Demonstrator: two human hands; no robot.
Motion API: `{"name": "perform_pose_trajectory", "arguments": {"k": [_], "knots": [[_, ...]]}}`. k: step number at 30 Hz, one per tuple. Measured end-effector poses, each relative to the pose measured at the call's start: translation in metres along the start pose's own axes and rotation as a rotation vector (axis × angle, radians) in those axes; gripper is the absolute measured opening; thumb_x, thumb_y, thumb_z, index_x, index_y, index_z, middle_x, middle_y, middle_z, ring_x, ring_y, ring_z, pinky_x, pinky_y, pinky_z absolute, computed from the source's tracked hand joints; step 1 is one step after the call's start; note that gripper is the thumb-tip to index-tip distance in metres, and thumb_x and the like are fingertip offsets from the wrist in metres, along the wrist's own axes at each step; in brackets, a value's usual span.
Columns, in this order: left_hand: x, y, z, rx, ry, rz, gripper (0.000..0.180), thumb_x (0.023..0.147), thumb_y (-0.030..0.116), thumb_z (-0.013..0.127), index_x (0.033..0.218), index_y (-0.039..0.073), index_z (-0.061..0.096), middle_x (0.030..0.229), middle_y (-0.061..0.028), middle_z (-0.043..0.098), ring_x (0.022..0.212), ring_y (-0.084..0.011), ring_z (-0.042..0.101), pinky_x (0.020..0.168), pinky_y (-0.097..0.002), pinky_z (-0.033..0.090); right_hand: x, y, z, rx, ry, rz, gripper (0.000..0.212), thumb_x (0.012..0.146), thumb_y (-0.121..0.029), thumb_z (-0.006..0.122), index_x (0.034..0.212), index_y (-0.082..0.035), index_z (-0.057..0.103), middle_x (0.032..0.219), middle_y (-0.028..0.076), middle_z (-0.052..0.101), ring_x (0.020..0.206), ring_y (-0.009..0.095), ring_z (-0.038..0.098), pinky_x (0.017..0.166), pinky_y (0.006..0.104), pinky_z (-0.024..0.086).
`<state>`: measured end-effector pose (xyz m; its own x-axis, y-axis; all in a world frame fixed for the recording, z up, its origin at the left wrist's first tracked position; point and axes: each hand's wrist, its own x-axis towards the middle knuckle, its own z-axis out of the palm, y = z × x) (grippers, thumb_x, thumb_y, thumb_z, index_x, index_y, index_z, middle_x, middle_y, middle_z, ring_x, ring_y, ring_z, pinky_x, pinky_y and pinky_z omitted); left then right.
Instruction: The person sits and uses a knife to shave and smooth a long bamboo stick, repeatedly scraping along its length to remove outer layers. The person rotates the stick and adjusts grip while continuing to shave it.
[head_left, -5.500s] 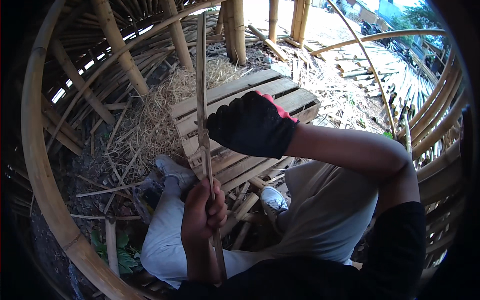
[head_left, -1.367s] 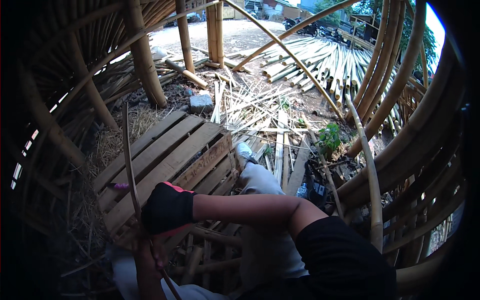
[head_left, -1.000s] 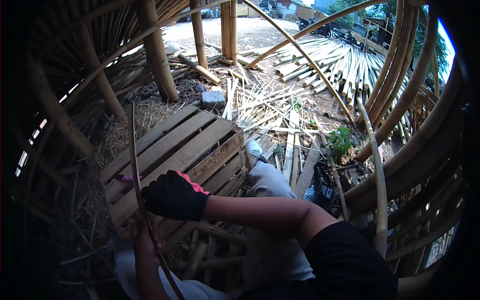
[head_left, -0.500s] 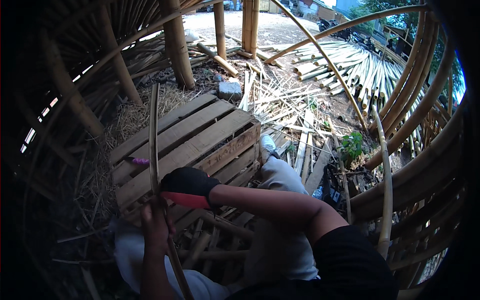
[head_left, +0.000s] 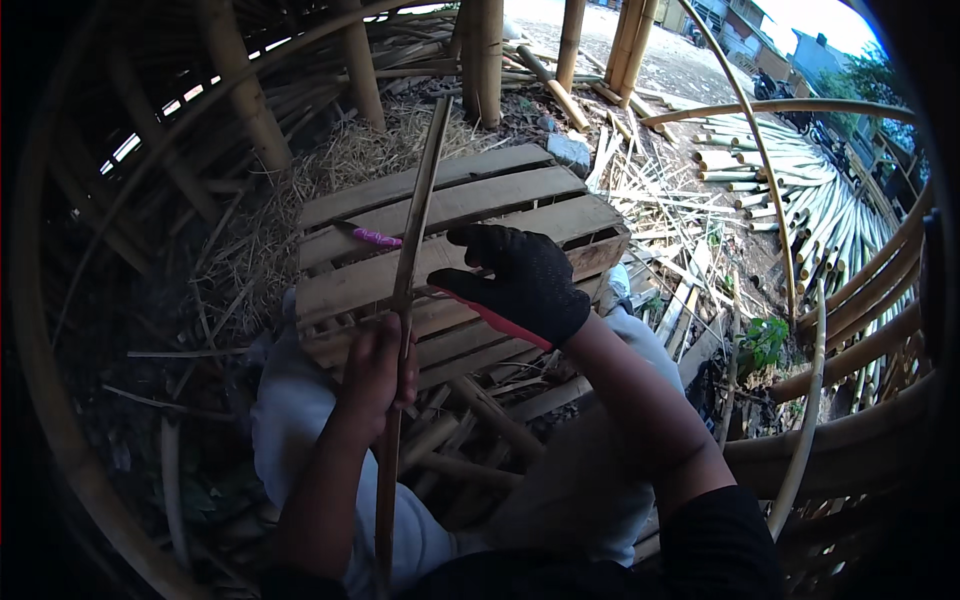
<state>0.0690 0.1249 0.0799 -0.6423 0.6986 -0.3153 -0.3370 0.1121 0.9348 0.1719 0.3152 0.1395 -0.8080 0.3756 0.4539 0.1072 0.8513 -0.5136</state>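
My bare left hand point(head_left: 380, 368) is closed around a long split bamboo strip point(head_left: 421, 195), which stands nearly upright and leans a little to the right at its top. The strip's lower part runs down between my legs. Just right of the strip is my right hand point(head_left: 520, 285), in a black glove with a red edge; its thumb and fingers are apart and hold nothing. Behind the strip, a knife with a pink-purple handle point(head_left: 378, 238) lies on a slatted wooden crate point(head_left: 530, 187) in front of me.
Bamboo offcuts point(head_left: 480, 415) lie under and around the crate. Thick bamboo posts point(head_left: 481, 65) rise behind it, with dry shavings point(head_left: 400, 137) between. A grey block point(head_left: 569, 150) rests past the crate's far corner. Many bamboo poles point(head_left: 800, 190) are piled at the right, behind curved bamboo pieces point(head_left: 768, 150).
My right hand has let go of the strip and moved right, its fingers opening. My left hand still holds the strip, which now leans more to the right. The view has shifted left.
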Motion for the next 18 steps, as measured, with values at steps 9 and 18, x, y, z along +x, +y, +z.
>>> {"name": "perform_pose_trajectory", "arguments": {"k": [9, 18], "knots": [[0.003, 0.002, 0.000, -0.114, -0.110, -0.016, 0.039, 0.107, 0.046, 0.044, 0.098, 0.010, 0.053, 0.056, 0.0022, 0.043, 0.039, -0.0066, 0.039, 0.034, -0.0223, 0.027, -0.004, 0.016, 0.040, -0.682, 0.130, -0.587, 0.035, 0.085, -0.021, 0.068, 0.120, -0.015, 0.067, 0.090, -0.001, 0.060, 0.084, 0.019, 0.060, 0.067, 0.0360, 0.046], [0.009, -0.004, -0.010, -0.117, -0.100, 0.003, 0.042, 0.106, 0.047, 0.045, 0.096, 0.007, 0.055, 0.057, 0.0000, 0.047, 0.038, -0.0083, 0.041, 0.034, -0.0232, 0.030, 0.001, 0.023, 0.050, -0.831, 0.216, -0.739, 0.028, 0.088, -0.021, 0.062, 0.116, -0.016, 0.064, 0.075, -0.001, 0.047, 0.064, 0.017, 0.053, 0.052, 0.0340, 0.040]]}}
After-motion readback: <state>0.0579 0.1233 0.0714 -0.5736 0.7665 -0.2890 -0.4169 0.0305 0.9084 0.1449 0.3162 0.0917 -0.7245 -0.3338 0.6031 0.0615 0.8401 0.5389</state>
